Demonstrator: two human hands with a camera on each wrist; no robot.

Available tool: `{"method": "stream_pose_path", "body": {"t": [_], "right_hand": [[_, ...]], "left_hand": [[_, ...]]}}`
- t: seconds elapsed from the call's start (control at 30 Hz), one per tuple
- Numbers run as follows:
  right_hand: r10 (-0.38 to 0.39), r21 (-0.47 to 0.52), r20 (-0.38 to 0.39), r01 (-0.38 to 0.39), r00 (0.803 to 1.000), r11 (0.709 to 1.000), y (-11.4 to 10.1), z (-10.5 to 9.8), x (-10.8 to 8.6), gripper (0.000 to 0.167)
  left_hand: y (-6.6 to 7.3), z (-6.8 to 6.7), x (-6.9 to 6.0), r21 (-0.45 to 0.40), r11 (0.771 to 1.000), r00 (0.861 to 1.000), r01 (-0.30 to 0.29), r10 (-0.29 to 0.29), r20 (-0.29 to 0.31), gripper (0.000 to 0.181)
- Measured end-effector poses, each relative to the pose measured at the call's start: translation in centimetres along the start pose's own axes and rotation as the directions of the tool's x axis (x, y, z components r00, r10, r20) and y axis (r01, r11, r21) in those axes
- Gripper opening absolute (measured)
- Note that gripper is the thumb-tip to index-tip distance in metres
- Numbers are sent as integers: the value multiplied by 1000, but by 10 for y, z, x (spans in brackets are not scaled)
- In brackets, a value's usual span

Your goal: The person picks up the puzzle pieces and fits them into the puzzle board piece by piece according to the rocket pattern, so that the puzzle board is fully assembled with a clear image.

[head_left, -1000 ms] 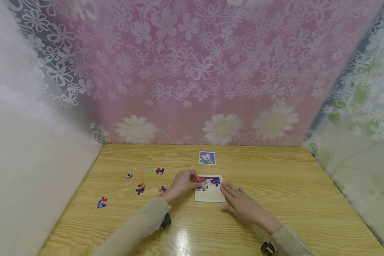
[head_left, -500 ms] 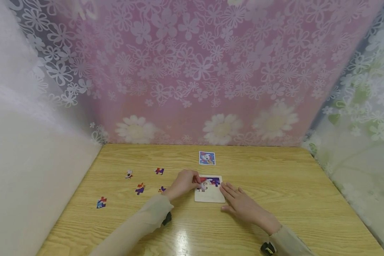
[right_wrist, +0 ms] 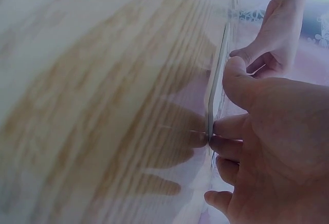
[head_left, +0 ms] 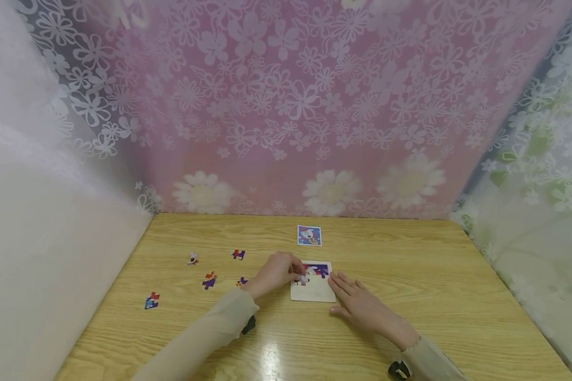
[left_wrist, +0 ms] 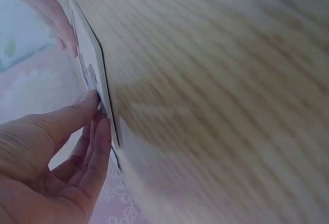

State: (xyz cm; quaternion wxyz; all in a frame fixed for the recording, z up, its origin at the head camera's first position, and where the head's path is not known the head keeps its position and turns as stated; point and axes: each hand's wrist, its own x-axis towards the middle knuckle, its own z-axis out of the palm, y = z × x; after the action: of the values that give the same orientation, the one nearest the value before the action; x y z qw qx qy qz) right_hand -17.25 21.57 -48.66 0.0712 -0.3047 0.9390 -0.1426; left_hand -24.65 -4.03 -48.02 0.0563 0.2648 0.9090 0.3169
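A white puzzle board (head_left: 313,294) lies on the table with joined pieces along its far side, red, white and purple. My left hand (head_left: 277,274) is at the board's left side, thumb and fingertips pinching a whitish puzzle piece (head_left: 302,281) low over the board. In the left wrist view the thumb and fingers of my left hand (left_wrist: 61,157) meet close to the board (left_wrist: 91,49), partly covering the piece. With its fingers extended, my right hand (head_left: 362,304) rests against the board's right edge. The right wrist view shows fingers of this hand (right_wrist: 277,136) touching that edge.
Several loose puzzle pieces lie to the left: a white one (head_left: 193,259), a red and purple one (head_left: 238,254), an orange and purple one (head_left: 209,280) and a blue and red one (head_left: 152,300). A small picture card (head_left: 309,235) lies behind the board on the wooden table (head_left: 410,264).
My left hand has shifted very slightly to the right over the board, still pinching the piece. The right hand stays in place at the board's edge.
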Motion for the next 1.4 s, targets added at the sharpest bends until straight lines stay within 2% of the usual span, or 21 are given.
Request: {"method": "stream_pose_path", "body": {"t": [0.17, 0.3, 0.4, 0.5, 0.63, 0.73, 0.83, 0.9, 1.0, 1.13, 1.4], "right_hand": [[1, 0, -4, -1, 1000, 1000, 2, 3, 0, 70], [-3, -1, -7, 3, 1000, 1000, 3, 4, 1, 70], [-1, 0, -5, 1, 1000, 1000, 3, 5, 1, 70], [2, 4, -2, -2, 1000, 1000, 3, 5, 1, 70], [2, 6, -2, -2, 1000, 1000, 1, 3, 0, 70], [-4, 10, -9, 4, 1000, 1000, 1, 3, 0, 70], [-20, 9, -25, 20, 999, 1000, 1, 3, 0, 70], [-28, 12, -34, 28, 999, 1000, 1, 4, 0, 69], [-24, 1, -30, 24, 999, 1000, 1, 3, -1, 69], [-11, -1, -14, 11, 1000, 1000, 1, 1, -1, 69], [-1, 12, 5, 1, 1000, 1000, 0, -1, -1, 68]], "left_hand": [[-3, 2, 1, 32, 999, 1000, -5, 5, 3, 7], [-6, 3, 2, 77, 997, 999, -29, 30, -10, 12], [-11, 3, 4, 80, 996, 999, -42, 44, -17, 13], [-16, 3, 5, 29, 999, 999, -27, 28, -33, 8], [-24, 1, 5, -95, 995, 996, 18, -26, -83, 9], [-31, -1, 3, -166, 986, 991, 12, -33, -128, 10], [-36, -4, 1, -202, 979, 986, -20, -13, -164, 15], [-40, -6, 0, -219, 974, 981, -54, 11, -193, 18], [-44, -11, -3, -255, 964, 975, -72, 14, -223, 23], [-51, -20, -9, -282, 958, 966, -53, -22, -256, 28], [-72, -45, -31, -274, 961, 922, -28, -80, -378, 29]]}}
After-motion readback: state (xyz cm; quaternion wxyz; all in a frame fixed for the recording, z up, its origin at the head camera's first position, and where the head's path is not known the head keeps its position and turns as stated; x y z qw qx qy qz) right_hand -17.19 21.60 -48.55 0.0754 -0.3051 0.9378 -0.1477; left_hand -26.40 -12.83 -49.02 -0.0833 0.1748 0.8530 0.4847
